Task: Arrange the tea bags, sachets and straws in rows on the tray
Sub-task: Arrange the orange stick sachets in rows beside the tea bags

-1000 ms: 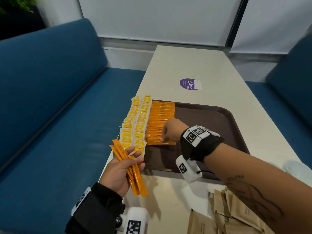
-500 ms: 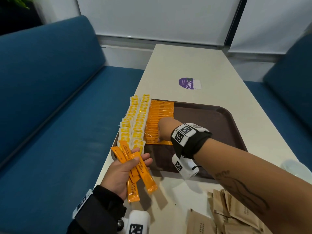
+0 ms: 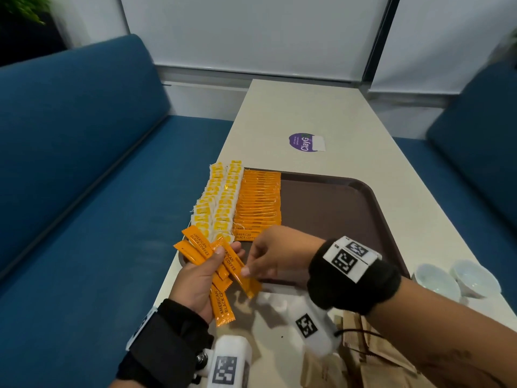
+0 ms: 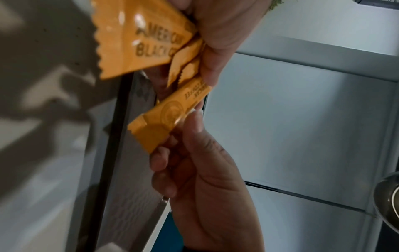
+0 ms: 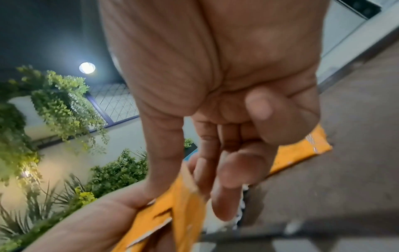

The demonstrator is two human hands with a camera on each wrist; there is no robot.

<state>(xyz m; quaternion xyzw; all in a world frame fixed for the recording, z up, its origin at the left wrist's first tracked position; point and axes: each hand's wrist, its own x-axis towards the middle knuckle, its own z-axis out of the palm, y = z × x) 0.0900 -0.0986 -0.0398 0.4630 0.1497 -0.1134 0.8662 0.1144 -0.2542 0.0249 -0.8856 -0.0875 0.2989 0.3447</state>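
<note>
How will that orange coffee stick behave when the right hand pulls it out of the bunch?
The coffee stick probably slides free easily: its wrapper looks glossy. It seems light and fairly stiff, jutting unsupported from the left hand while the right hand pinches it.

Brown paper packets [image 3: 372, 359] cut off at the bottom edge, half under the right arm. Tray [image 3: 372, 208] near rim hidden behind right hand [image 3: 268, 256]. Wrist views pretty blurry.

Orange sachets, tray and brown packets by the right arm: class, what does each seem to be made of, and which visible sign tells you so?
Orange sachets: probably glossy plastic or foil film; glare patches and zigzag sealed ends show in the left wrist view.
Tray: likely moulded plastic, matt brown, with a rounded raised rim.
Brown packets: seemingly kraft paper, dull and creased.
</note>
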